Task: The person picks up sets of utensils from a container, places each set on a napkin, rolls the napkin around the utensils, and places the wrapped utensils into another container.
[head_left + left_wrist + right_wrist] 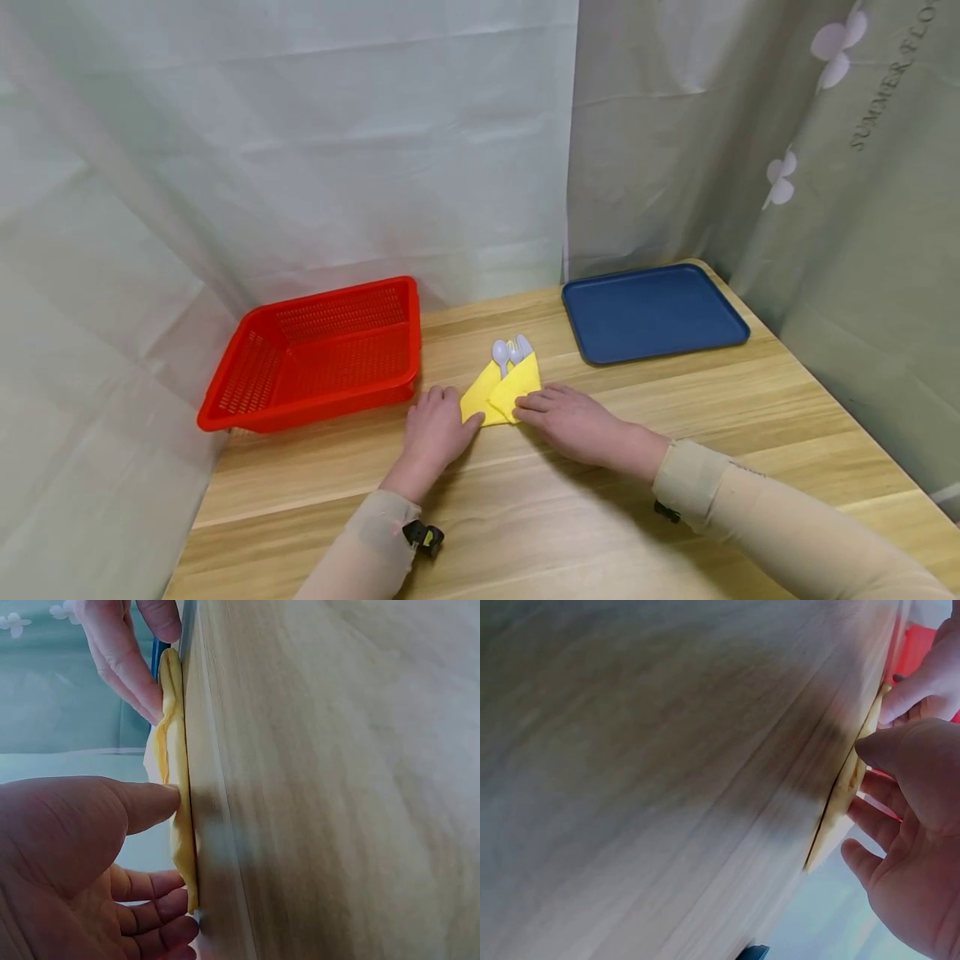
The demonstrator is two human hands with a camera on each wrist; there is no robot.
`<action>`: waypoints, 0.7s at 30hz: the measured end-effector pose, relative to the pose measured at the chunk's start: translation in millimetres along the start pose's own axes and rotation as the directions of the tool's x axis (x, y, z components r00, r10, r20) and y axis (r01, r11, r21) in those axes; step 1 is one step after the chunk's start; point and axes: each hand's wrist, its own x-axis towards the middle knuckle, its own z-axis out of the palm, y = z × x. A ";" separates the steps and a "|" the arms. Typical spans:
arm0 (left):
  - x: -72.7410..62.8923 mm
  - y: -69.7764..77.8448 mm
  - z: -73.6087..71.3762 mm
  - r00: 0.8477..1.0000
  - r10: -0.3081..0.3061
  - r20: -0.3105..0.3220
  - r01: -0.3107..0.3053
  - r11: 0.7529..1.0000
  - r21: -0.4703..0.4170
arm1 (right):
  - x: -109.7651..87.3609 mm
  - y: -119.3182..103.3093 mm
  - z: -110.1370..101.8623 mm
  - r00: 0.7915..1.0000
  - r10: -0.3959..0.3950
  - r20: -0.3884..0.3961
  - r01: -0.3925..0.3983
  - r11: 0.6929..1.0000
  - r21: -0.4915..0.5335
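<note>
A yellow napkin point(516, 385) lies folded on the table, its two sides slanting over a set of pale lilac plastic cutlery. The bowl of a spoon point(500, 352), a fork point(514, 350) and a third piece point(524, 344) stick out at the far end; their handles are hidden in the cloth. At the left corner, my left hand point(437, 429) rests with its thumb straight against the napkin and its fingers along the outer edge. My right hand point(573, 423) pinches the folded flap at the right, thumb at the near edge, fingertips on top.
A red plastic basket point(315, 400) with perforated walls stands to the left at the back. The blue tray point(656, 315) lies at the back right, near the table point(570, 533) edge. Pale curtains point(360, 150) hang behind and on both sides.
</note>
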 end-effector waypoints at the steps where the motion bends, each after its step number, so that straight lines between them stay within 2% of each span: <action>1: 0.8 0.0 0.5 1.000 -0.006 0.004 0.006 1.000 0.003 | -0.1 -0.3 -0.2 1.000 0.002 0.003 -0.002 1.000 0.000; 6: 6.2 -1.0 2.6 1.000 -0.015 0.013 0.015 1.000 -0.013 | 0.0 -0.3 -0.4 1.000 0.008 0.011 -0.008 1.000 0.000; 14: 13.4 -2.9 2.7 0.999 -0.003 0.052 0.010 0.991 -0.135 | -1.1 -0.2 -0.2 1.000 0.008 0.014 -0.008 1.000 0.006; 21: 12.7 -2.1 1.9 0.998 0.041 0.038 -0.029 0.960 -0.280 | -1.6 0.7 0.9 1.000 0.011 0.011 -0.011 1.000 0.006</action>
